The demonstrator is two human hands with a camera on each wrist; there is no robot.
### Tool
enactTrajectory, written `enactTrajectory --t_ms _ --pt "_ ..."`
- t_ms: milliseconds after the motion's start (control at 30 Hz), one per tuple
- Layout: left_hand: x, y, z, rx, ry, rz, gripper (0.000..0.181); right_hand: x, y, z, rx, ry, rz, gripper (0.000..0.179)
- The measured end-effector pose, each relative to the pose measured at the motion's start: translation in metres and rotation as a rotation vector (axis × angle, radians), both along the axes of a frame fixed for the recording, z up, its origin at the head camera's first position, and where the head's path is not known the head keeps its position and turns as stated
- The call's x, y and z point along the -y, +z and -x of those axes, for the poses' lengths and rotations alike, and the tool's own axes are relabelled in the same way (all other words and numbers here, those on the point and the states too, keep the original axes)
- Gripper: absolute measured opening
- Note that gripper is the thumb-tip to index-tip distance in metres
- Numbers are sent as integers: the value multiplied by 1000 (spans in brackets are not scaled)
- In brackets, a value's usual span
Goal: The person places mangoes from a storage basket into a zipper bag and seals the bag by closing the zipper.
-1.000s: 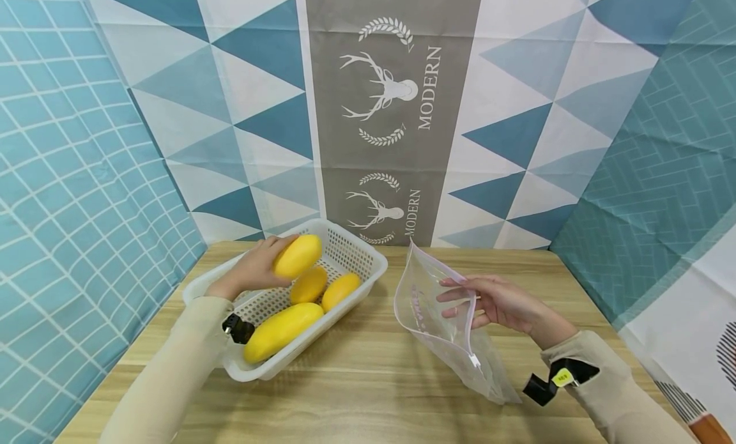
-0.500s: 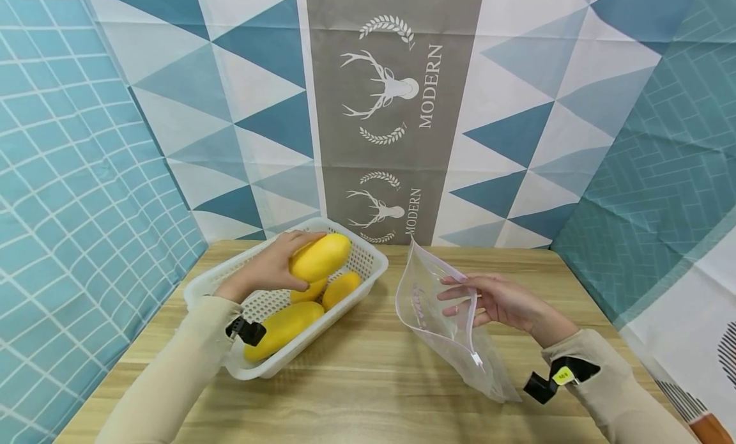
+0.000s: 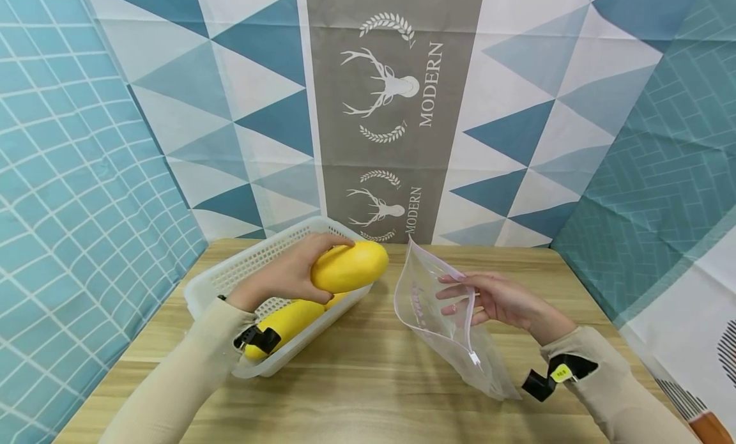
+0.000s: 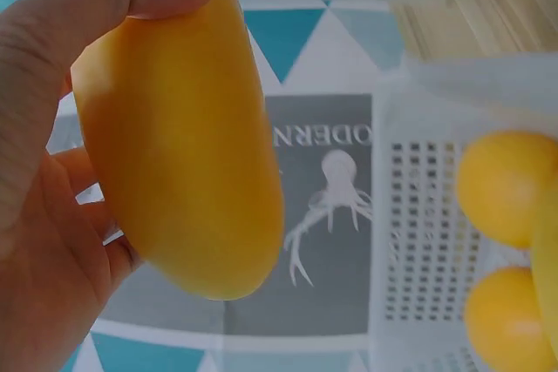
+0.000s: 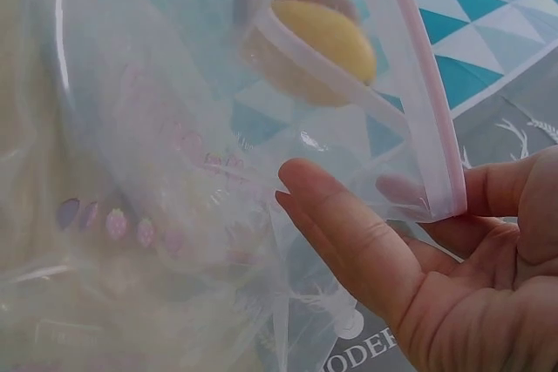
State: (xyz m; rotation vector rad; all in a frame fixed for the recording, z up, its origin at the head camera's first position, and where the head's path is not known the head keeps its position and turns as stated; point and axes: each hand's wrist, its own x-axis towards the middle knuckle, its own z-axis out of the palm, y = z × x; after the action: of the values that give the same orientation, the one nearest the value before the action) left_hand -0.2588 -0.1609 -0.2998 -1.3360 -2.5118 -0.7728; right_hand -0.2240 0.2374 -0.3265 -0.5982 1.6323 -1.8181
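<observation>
The left hand [image 3: 296, 271] grips the yellow fruit [image 3: 352, 267] over the right end of the basket [image 3: 230, 276], long axis roughly left-right, left of the clear bag [image 3: 474, 364] that the right hand [image 3: 506, 303] pinches.

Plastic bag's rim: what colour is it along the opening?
The bag's rim is pale pink, showing best in the right wrist view.
</observation>
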Motion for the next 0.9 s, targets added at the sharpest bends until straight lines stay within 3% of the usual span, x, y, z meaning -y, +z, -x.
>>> enactTrajectory --t_ms 167,400,700,900 --pt "-10 8 -7 -71 -61 -25 86 3 1 0 -9 -1 -19 43" --pt "-26 16 -22 -167 -127 15 85 5 1 0 -6 -13 -46 49" --pt "-46 23 -36 -226 -149 85 86 8 2 -2 -9 -19 -72 50" --pt "-59 25 -44 -236 -134 128 82 10 2 -3 -12 -16 -56 39"
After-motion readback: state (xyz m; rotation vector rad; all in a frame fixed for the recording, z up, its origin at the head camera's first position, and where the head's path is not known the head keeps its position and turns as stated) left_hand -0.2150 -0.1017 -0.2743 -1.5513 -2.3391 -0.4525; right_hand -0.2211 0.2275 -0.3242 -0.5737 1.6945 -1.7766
